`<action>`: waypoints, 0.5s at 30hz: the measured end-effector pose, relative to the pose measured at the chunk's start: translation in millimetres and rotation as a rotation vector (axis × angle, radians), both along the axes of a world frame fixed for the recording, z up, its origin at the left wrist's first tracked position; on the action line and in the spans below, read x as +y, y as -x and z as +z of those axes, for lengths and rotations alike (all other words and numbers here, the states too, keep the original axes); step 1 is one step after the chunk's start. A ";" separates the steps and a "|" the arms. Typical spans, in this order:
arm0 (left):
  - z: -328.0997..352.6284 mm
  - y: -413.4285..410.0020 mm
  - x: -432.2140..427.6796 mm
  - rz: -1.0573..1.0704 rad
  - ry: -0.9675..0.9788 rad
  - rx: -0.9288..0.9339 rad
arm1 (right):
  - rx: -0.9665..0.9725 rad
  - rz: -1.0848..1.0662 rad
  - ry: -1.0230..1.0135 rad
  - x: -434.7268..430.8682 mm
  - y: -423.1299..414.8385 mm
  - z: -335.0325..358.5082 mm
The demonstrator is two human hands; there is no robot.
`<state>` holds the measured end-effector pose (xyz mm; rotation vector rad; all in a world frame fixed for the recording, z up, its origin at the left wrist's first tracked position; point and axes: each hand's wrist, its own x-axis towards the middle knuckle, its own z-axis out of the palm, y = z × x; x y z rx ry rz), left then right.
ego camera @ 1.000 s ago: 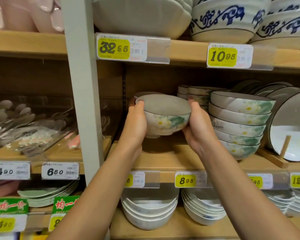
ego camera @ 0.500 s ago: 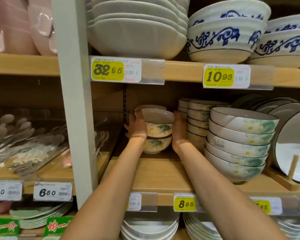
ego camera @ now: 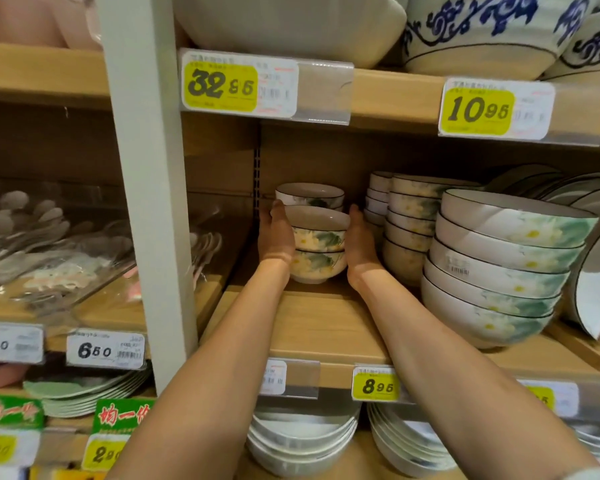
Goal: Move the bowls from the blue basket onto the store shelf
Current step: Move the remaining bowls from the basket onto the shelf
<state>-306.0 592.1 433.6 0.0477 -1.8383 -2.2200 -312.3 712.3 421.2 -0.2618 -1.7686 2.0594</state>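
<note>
A small white bowl with green and yellow flowers (ego camera: 317, 233) sits nested on a matching bowl (ego camera: 317, 268) deep on the wooden store shelf (ego camera: 326, 327). My left hand (ego camera: 278, 237) presses its left side and my right hand (ego camera: 359, 244) cups its right side, so both hands hold the top bowl. Another bowl of the same pattern (ego camera: 309, 195) stands just behind. The blue basket is out of view.
To the right stand stacks of small flowered bowls (ego camera: 409, 223), larger flowered bowls (ego camera: 499, 268) and upright plates (ego camera: 596, 285). A grey upright post (ego camera: 146, 202) borders the left. Above hang price tags and a shelf of big bowls; white bowls (ego camera: 302, 441) fill the shelf below.
Both hands carried the bowl from in front of the shelf deep inside and set it down on another bowl. The camera moved closer.
</note>
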 end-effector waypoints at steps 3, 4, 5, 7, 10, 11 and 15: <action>-2.7 -0.2 -0.6 -0.033 -0.055 -0.016 | -0.003 -0.029 -0.020 -1.1 1.6 -1.3; -3.9 -0.4 -0.7 -0.041 -0.060 -0.019 | 0.004 -0.037 -0.024 -1.2 1.7 -1.4; -5.1 -0.1 -0.6 -0.046 -0.059 -0.021 | 0.012 -0.046 -0.028 -0.9 1.5 -1.7; -7.4 1.6 -1.3 -0.041 -0.025 -0.019 | 0.026 -0.066 -0.039 -0.6 1.4 -3.7; -9.4 2.1 -1.3 -0.021 0.033 -0.010 | 0.027 -0.084 -0.059 -1.0 -0.3 -6.6; -10.3 2.0 -1.0 -0.018 0.041 -0.005 | 0.017 -0.084 -0.069 -1.2 -1.1 -7.0; -13.0 0.3 -1.6 -0.001 0.070 0.014 | -0.013 -0.112 -0.080 -2.7 -4.9 -6.6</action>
